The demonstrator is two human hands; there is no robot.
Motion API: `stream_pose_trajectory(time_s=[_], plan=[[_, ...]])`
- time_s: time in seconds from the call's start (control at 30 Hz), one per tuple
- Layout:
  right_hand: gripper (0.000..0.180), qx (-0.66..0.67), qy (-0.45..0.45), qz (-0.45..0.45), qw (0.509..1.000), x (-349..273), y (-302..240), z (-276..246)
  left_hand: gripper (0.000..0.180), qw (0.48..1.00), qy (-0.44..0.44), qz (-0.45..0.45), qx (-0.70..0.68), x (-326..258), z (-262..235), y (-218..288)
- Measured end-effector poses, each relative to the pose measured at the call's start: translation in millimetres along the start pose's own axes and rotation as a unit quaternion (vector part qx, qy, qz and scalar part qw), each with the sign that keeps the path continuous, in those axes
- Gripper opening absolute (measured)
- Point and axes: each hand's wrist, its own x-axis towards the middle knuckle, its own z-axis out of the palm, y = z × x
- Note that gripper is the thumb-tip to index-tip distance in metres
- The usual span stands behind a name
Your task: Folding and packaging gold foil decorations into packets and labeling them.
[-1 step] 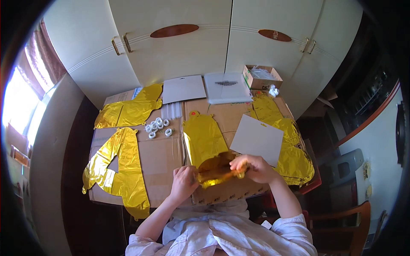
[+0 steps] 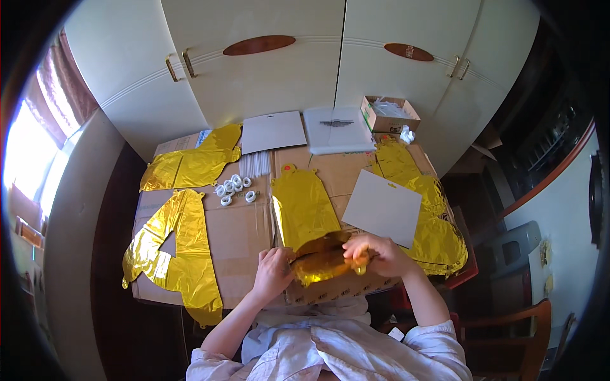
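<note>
A flat gold foil balloon (image 2: pixel 305 213) lies on the cardboard in front of me, its near end lifted and curled up. The left edge of that curled end is pinched in my left hand (image 2: pixel 274 273), fingers closed. My right hand (image 2: pixel 375 255) grips its right edge, with the fingers bent over the foil. Close to the right hand lies a light grey card (image 2: pixel 382 206) with a hang hole. Another gold foil balloon (image 2: pixel 194 238), with a triangular opening, is spread at the left, its lower end hanging over the table edge.
White rings of ribbon or tape (image 2: pixel 234 185) sit left of centre, near clear straws (image 2: pixel 255 164). More gold foil lies at the far left (image 2: pixel 190 166) and right (image 2: pixel 438 238). Along the back are a grey card (image 2: pixel 274 132), clear plastic bags (image 2: pixel 337 136) and an open box (image 2: pixel 394 120).
The curled near end of the foil has shifted a little and opens slightly wider between my hands. My right hand has moved slightly; the left stays nearly still.
</note>
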Motion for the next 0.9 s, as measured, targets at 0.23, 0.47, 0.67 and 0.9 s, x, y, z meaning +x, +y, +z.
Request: stream_pose_trajectory(time_s=[0.23,0.47,0.67,0.9], plan=[[0.022,-0.183,-0.002,-0.001,0.983,-71.4,11.8,35.4,0.042,0.984,-0.079,0.149,0.053,-4.8,-5.8,-0.8],[0.021,-0.337,0.042,0.009,0.941,-102.1,20.9,62.2,0.037,0.98,-0.108,0.157,0.058,2.0,-10.0,1.8],[0.028,-0.388,0.081,0.005,0.918,-108.2,15.8,63.8,0.045,0.962,-0.14,0.183,0.15,38.2,-8.9,0.2],[0.022,-0.42,0.113,-0.042,0.899,-128.7,20.7,72.1,0.057,0.909,-0.245,0.23,0.247,48.1,6.4,-5.1]])
